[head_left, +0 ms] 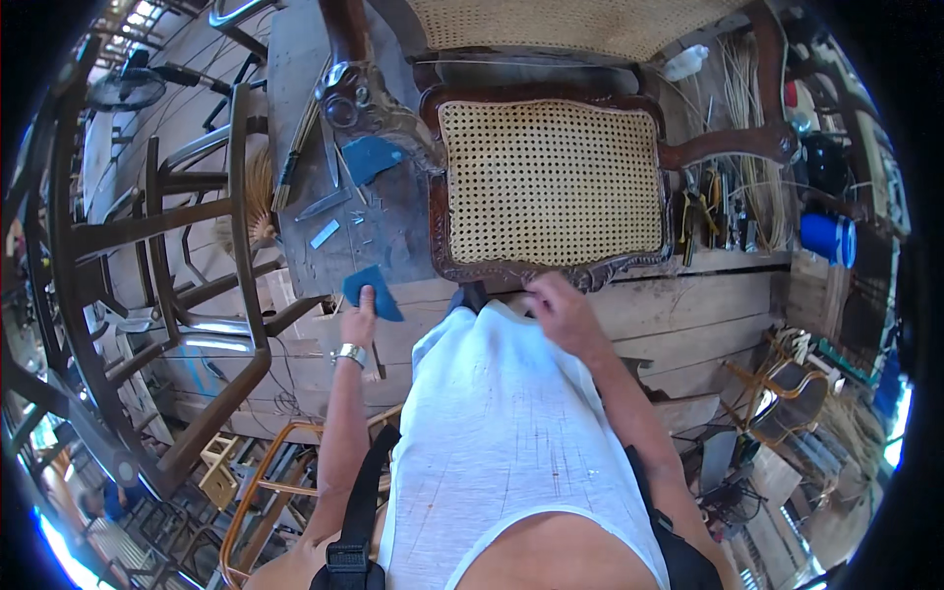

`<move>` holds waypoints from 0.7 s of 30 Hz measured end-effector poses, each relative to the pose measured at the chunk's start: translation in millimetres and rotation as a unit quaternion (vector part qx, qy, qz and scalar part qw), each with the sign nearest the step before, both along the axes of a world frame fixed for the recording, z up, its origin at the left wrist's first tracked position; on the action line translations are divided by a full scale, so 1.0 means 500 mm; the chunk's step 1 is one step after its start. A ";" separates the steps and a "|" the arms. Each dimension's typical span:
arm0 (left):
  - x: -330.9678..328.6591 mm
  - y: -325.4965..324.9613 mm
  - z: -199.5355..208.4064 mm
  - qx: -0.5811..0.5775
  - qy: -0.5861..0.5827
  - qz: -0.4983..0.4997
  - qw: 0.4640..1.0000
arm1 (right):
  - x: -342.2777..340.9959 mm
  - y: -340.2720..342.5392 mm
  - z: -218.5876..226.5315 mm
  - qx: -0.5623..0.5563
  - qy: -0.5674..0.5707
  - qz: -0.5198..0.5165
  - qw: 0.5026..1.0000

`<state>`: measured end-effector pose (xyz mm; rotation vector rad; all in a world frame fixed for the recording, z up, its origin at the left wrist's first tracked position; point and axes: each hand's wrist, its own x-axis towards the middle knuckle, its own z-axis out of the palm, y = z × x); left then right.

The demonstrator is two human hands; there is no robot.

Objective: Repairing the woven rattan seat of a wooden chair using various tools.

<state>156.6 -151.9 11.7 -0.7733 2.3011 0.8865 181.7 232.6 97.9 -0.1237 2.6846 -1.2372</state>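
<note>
Cane-seated armchair stands at the near edge of the table. Left hand pinches a blue sheet, thumb on top; right hand half-curled by the front rail, hold undeterminable.

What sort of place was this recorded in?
Probably a furniture workshop: a carved, woven-seated chair stands in front of the person, hand tools lie to its right, and dark furniture frames crowd the left side.

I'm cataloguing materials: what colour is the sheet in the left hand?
The sheet is teal blue, as the head view shows.
</note>
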 end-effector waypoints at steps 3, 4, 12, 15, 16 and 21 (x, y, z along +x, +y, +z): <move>-0.023 -0.081 -0.020 -0.063 0.030 -0.006 0.998 | 0.076 0.114 -0.043 0.067 -0.065 -0.121 0.988; -0.033 -0.111 -0.032 -0.064 0.029 -0.012 0.997 | 0.100 0.143 -0.040 0.059 -0.057 -0.153 0.985; -0.144 -0.093 -0.043 0.006 0.083 -0.048 0.995 | 0.242 0.238 -0.042 0.053 -0.077 -0.285 0.954; -0.172 -0.072 -0.052 0.040 0.158 -0.067 0.984 | 0.273 0.227 -0.058 0.045 -0.100 -0.294 0.950; -0.177 -0.062 -0.056 -0.057 0.203 -0.054 0.976 | 0.274 0.217 -0.047 0.048 -0.110 -0.287 0.950; -0.178 -0.044 -0.048 -0.142 0.270 0.002 0.952 | 0.302 0.214 -0.039 0.025 -0.104 -0.313 0.944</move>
